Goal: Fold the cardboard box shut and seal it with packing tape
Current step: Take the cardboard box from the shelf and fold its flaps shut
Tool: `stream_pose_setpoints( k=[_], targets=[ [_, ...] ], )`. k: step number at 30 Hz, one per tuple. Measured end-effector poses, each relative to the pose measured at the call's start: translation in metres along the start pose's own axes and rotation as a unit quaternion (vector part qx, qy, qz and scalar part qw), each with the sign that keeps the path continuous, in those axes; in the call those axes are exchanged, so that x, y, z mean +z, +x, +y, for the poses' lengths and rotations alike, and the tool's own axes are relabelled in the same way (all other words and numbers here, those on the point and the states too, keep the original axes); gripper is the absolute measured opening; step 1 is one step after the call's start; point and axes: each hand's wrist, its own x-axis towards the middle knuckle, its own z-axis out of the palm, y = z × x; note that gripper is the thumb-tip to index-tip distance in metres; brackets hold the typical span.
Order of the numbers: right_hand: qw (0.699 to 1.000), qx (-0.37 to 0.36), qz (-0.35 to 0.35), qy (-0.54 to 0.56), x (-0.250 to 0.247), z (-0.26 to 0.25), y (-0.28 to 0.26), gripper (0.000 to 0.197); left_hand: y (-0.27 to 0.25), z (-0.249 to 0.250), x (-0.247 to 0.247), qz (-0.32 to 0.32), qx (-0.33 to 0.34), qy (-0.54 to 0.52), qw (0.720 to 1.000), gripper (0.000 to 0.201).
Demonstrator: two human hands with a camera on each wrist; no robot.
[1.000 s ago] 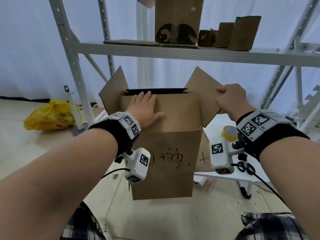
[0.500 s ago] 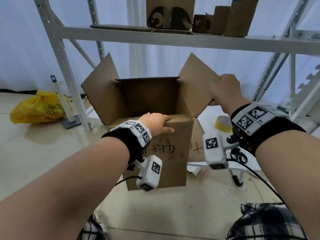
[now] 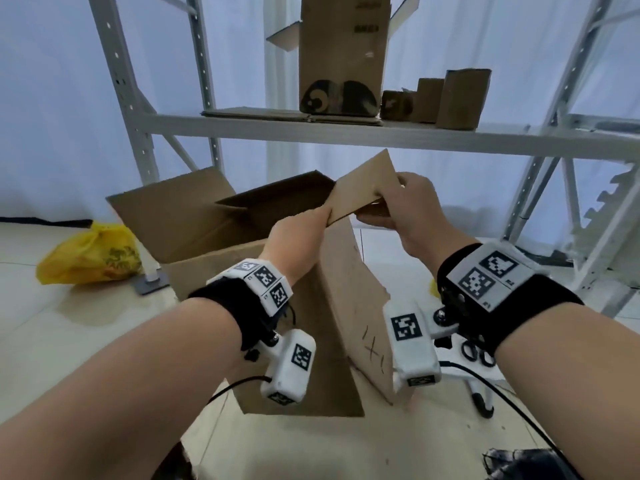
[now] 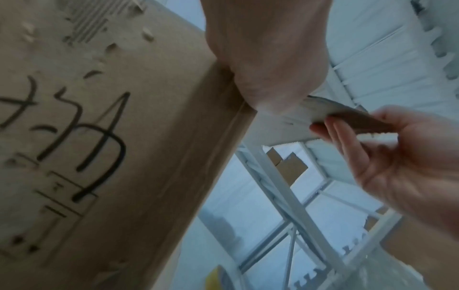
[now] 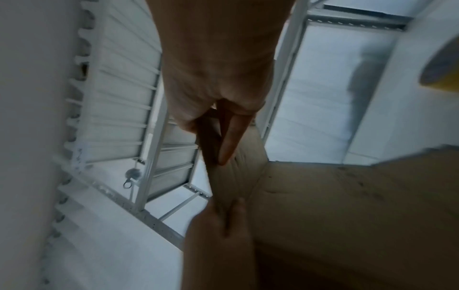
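Observation:
The brown cardboard box (image 3: 332,306) stands on the floor in the head view with one corner turned toward me and its top flaps open. Black handwriting marks its front wall (image 4: 82,137). Its right flap (image 3: 363,192) sticks up and out. My left hand (image 3: 294,233) pinches that flap's near lower corner by the box rim. My right hand (image 3: 408,209) pinches the flap's outer edge, thumb on top and fingers underneath (image 4: 330,129). The yellow tape roll (image 5: 442,66) lies to the right, mostly hidden behind my right wrist in the head view.
A white metal shelf rack (image 3: 346,133) stands behind the box and carries several cardboard boxes (image 3: 343,57). A yellow plastic bag (image 3: 90,258) lies on the floor at left. Black-handled scissors (image 3: 474,355) lie on a low white stand at right.
The box has turned so a corner faces me. My left hand left the front rim and took the right flap's lower corner. My right hand stayed on the flap.

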Motion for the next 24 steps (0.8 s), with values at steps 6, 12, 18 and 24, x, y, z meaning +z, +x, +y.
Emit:
stream_pose_setpoints(
  k=[6,12,18,24],
  targets=[
    [0.974,-0.105,-0.052,-0.195,-0.02,-0.027,0.013,0.087,0.003,-0.028,-0.068,0.045,0.044,-0.033,0.997,0.042],
    [0.829,-0.28,-0.048,-0.481,-0.054,-0.038,0.026,0.078,-0.008,-0.039,-0.109,0.102,0.17,-0.03,0.98,0.048],
    [0.724,-0.447,0.04,-0.523,-0.061,-0.042,0.011,0.029,-0.004,-0.047,-0.124,0.116,0.281,0.008,0.953,0.051],
    [0.634,-0.407,-0.037,-0.656,-0.024,-0.036,-0.002,0.026,-0.007,-0.085,-0.123,0.008,0.173,0.094,0.98,0.047]
  ],
)
